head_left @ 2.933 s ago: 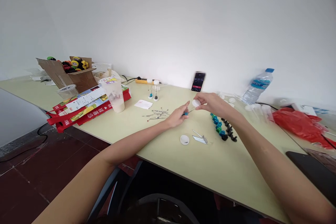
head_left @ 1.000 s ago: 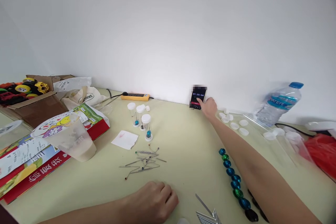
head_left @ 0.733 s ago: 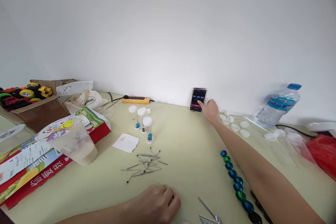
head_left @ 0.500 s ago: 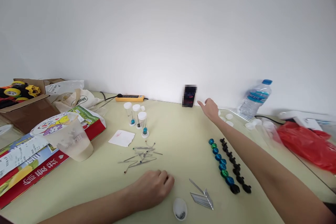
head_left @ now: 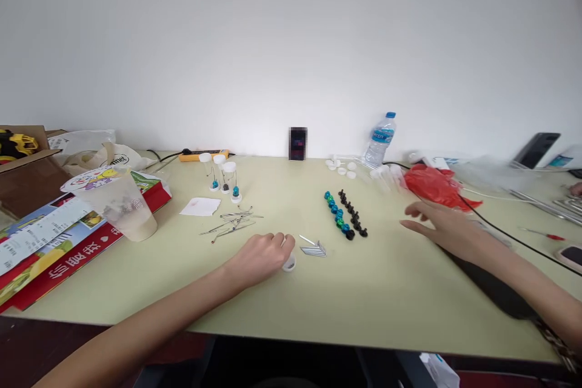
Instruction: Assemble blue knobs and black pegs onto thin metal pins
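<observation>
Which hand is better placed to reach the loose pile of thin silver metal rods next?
Probably your left hand: it's close beside those rods, though it's curled. Your open right hand is farther off, past the row of shiny blue and green pieces.

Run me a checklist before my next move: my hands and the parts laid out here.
1. Right hand free: ok, open, nothing visible in it.
2. Left hand free: cannot tell, curled, palm hidden.
3. White dish clear of that hand: cannot tell, they overlap in view.
4. Three capped tubes upright: ok, all standing.
5. Metal rod pile sorted: not ok, crisscrossed.
6. Blue-green row apart from black row: ok, side by side.
</observation>
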`<state>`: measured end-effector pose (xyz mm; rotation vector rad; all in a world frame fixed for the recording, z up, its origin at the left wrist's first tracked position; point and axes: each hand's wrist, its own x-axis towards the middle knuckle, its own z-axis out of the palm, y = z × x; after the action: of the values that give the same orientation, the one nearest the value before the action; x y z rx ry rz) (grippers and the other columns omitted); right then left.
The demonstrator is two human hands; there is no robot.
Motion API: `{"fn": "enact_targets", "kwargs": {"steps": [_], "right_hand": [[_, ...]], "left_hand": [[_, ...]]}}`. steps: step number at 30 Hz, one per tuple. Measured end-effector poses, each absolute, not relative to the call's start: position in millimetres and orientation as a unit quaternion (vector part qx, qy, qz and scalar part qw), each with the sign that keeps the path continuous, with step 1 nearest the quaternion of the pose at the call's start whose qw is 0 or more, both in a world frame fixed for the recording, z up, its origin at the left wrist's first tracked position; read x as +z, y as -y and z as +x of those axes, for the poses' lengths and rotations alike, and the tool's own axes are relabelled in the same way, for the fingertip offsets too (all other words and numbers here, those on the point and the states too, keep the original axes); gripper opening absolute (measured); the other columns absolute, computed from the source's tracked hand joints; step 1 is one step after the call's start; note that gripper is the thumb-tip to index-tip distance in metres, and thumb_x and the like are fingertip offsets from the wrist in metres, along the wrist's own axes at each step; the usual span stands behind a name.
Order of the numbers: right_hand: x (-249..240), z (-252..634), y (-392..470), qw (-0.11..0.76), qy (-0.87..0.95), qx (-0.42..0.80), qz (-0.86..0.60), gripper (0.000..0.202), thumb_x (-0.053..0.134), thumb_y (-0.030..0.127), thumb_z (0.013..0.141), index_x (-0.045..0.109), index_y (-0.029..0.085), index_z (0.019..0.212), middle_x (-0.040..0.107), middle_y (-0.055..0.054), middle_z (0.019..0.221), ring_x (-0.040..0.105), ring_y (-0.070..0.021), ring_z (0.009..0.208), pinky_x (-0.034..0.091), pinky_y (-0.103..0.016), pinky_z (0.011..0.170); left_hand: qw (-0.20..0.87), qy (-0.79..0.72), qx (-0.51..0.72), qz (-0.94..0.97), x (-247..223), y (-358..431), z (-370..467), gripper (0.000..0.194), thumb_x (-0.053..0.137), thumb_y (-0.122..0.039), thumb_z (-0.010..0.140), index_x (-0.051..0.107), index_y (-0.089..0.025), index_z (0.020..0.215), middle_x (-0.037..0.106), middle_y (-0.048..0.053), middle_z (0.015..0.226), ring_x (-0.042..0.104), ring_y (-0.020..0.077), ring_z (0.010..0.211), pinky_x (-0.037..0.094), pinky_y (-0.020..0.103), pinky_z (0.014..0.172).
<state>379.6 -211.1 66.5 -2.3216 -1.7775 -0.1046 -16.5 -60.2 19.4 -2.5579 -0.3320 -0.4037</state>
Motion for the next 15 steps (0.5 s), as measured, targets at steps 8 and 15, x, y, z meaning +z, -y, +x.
{"fn": "enact_targets", "kwargs": {"steps": [8,15], "right_hand": [[50,376,205,0.143,0.589,-0.150,-0.781,0.040,0.031,0.044,0.095,0.056,0.018,0.111,0.063,-0.013,0.115,0.057,-0.0281,0.107,0.044,-0.041,0.090],[67,337,-17,0.024,0.774,-0.278,-0.569,0.057,0.028,0.004,0.089,0.031,0.013,0.145,0.033,-0.010,0.151,0.036,-0.0286,0.130,0.035,-0.048,0.099]], "left_hand": [[0.306,-0.023,-0.253,-0.917,19,109,8,0.011,0.046,-0.007,0.081,0.055,-0.011,0.087,0.050,0.001,0.060,0.046,0.0114,0.047,0.024,0.026,0.040],[0.221,-0.124,-0.223,-0.941,11,130,-15,0.020,0.043,-0.017,0.089,0.060,-0.011,0.098,0.048,0.001,0.061,0.047,0.0117,0.050,0.031,0.027,0.041]]}}
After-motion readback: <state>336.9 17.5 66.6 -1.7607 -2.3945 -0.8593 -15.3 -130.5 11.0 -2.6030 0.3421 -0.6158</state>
